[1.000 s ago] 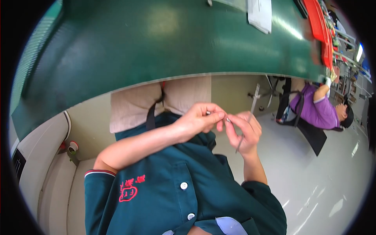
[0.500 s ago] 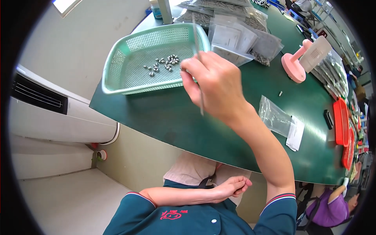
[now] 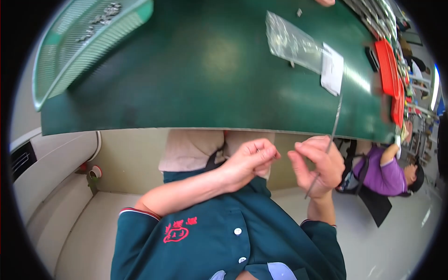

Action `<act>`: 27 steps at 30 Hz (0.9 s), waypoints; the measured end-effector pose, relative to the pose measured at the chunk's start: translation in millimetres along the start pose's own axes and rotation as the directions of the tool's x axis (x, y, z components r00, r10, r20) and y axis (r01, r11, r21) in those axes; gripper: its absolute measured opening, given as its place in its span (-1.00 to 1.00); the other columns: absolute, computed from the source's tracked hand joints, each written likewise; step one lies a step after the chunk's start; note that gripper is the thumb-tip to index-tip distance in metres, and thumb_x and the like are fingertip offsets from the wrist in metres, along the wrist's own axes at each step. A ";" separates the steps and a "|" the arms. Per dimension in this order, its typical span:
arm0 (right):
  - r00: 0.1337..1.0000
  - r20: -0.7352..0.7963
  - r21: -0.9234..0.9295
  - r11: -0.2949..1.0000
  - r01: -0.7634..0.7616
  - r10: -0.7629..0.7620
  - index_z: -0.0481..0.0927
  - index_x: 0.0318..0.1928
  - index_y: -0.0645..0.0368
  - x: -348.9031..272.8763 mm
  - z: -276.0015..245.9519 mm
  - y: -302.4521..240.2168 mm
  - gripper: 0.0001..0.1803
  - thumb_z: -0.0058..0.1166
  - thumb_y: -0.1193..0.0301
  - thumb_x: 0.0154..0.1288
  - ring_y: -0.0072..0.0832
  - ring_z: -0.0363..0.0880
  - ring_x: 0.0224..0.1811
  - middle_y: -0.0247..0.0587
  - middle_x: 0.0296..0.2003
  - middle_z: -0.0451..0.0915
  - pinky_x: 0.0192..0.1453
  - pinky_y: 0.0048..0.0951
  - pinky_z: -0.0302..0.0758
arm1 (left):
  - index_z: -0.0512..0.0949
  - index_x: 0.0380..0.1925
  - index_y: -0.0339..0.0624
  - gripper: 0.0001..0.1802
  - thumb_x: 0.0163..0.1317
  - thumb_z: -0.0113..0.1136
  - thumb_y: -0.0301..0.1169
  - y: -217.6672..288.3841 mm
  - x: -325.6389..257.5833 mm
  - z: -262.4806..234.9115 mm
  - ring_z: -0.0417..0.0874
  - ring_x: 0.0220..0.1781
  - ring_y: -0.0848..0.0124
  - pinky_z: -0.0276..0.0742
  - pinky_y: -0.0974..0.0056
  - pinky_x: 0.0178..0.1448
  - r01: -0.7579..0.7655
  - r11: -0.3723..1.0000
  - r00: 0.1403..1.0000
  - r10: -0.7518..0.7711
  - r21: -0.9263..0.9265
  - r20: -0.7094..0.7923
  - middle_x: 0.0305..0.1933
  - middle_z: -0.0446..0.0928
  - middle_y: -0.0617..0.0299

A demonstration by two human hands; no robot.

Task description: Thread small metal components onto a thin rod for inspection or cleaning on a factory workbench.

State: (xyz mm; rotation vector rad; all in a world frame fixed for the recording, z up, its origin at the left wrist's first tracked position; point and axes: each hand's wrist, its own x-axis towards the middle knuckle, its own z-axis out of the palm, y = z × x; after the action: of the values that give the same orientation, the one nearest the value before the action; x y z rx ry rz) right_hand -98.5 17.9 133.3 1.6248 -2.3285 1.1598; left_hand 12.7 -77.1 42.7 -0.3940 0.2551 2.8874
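Note:
My right hand (image 3: 322, 165) is just beyond the table's near edge, to the right of the left hand. Its thumb and fingers close on a thin grey metal rod (image 3: 335, 122), which slants upward past the table edge. My left hand (image 3: 254, 161) is in front of my lap with its fingers curled and the thumb pressed in; what it pinches, if anything, is hidden. A short gap separates the two hands. At the upper left, small shiny metal pieces (image 3: 109, 11) lie in a pale green mesh basket (image 3: 100, 44).
On the green table (image 3: 200, 102) lie a clear plastic bag (image 3: 291, 42), a white paper slip (image 3: 332, 70) and a small light piece (image 3: 299, 12). Red trays (image 3: 387, 65) stand at the right. A person in purple (image 3: 383, 170) sits beyond the table's right end.
My right hand has come back from beside the basket to near my left hand, still holding the rod. My left hand has risen slightly. The view has shifted, putting the basket at upper left.

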 end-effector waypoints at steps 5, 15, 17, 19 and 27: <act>0.988 0.033 -0.100 0.984 -0.145 0.149 0.56 -0.40 0.23 -65.0 3.7 -8.2 -0.66 0.29 0.63 -0.35 -0.40 0.40 -0.59 -0.26 -0.57 0.44 -0.57 -0.48 0.33 | 0.45 -0.46 -0.12 -0.72 0.21 0.05 -0.15 -18.3 8.9 -2.1 0.04 -0.62 0.67 -0.04 0.49 -0.53 0.171 0.984 0.985 -0.170 0.054 -0.027 -0.66 0.16 0.49; 0.959 -0.046 -0.128 0.950 -0.285 0.281 0.55 -0.47 0.21 -101.0 3.7 3.5 -0.73 0.25 0.67 -0.32 -0.43 0.37 -0.62 -0.30 -0.62 0.42 -0.61 -0.49 0.27 | 0.48 -0.46 -0.16 -0.72 0.23 0.05 -0.18 -42.5 15.9 2.8 0.07 -0.63 0.67 -0.03 0.50 -0.55 0.179 0.938 0.976 -0.132 0.296 -0.171 -0.66 0.23 0.48; 0.947 -0.080 -0.089 0.944 -0.316 0.310 0.55 -0.45 0.22 -108.5 3.3 8.6 -0.74 0.24 0.68 -0.29 -0.42 0.40 -0.60 -0.27 -0.61 0.44 -0.59 -0.50 0.29 | 0.50 -0.42 -0.18 -0.77 0.24 0.05 -0.25 -42.0 15.2 2.0 0.10 -0.61 0.68 -0.03 0.51 -0.55 0.176 0.940 0.979 -0.136 0.292 -0.150 -0.66 0.23 0.47; 0.931 -0.093 -0.037 0.933 -0.357 0.353 0.55 -0.41 0.24 -119.0 1.1 12.3 -0.75 0.23 0.68 -0.21 -0.42 0.44 -0.57 -0.24 -0.58 0.48 -0.56 -0.51 0.32 | 0.53 -0.34 -0.22 -0.81 0.24 0.04 -0.33 -42.9 15.1 1.1 0.14 -0.59 0.68 -0.01 0.52 -0.55 0.202 0.950 0.976 -0.174 0.238 -0.135 -0.64 0.26 0.45; 0.916 -0.080 -0.037 0.917 -0.396 0.392 0.55 -0.40 0.26 -145.2 0.0 15.0 -0.76 0.22 0.69 -0.20 -0.39 0.45 -0.55 -0.22 -0.56 0.49 -0.54 -0.51 0.35 | 0.56 -0.34 -0.27 -0.83 0.18 0.11 -0.38 -56.3 19.4 -5.5 0.29 -0.54 0.68 0.18 0.53 -0.48 0.226 0.847 0.973 -0.170 0.481 -0.157 -0.61 0.37 0.39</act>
State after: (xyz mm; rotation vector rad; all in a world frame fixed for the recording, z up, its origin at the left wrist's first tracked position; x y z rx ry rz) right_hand -47.6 132.7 59.0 1.1016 -2.6925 1.1801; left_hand 9.0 -20.5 24.1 -0.4480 0.8974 2.4729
